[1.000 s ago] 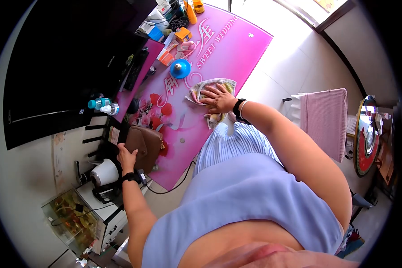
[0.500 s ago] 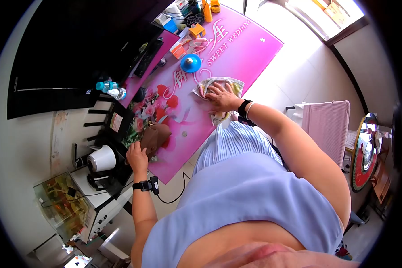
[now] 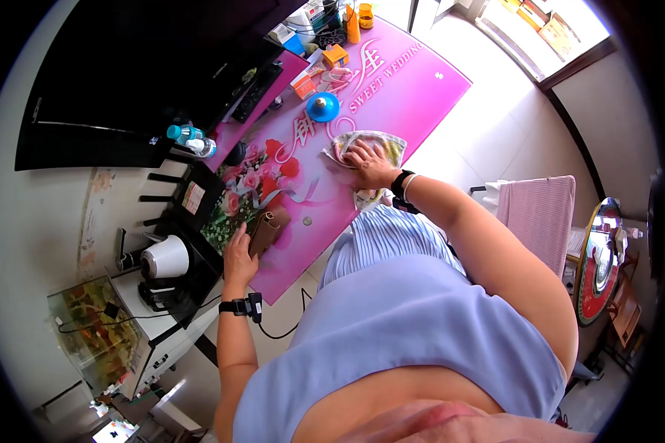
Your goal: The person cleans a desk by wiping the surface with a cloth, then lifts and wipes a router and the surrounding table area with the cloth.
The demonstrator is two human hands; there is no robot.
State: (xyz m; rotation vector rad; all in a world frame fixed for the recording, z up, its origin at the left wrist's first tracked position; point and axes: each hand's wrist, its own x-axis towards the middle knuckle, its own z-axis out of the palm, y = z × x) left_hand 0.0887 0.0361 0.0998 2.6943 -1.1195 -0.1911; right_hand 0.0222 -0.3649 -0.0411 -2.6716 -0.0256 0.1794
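Note:
My right hand (image 3: pixel 371 164) lies with spread fingers on a patterned cloth (image 3: pixel 389 145) near the edge of the pink printed table (image 3: pixel 414 88). Part of the cloth hangs toward my skirt. At the table's lower left, my left hand (image 3: pixel 239 257) rests beside a brown pouch (image 3: pixel 269 230), its fingers apart and nothing visible in them. A small coin-like disc (image 3: pixel 307 221) lies to the right of the pouch. Farther up the table stands a blue cone-shaped object (image 3: pixel 323 107).
Boxes (image 3: pixel 335 56) and orange bottles (image 3: pixel 353 25) crowd the table's far end. A large black television (image 3: pixel 133 81), two small bottles (image 3: pixel 192 139), a black router (image 3: pixel 192 196) and a white kettle (image 3: pixel 165 257) are on the left. A pink cloth-covered chair (image 3: pixel 536 221) stands right.
The brown pouch lies at a different angle and looks narrower. My left hand's fingers have opened and moved slightly up beside it. The camera view has shifted a little.

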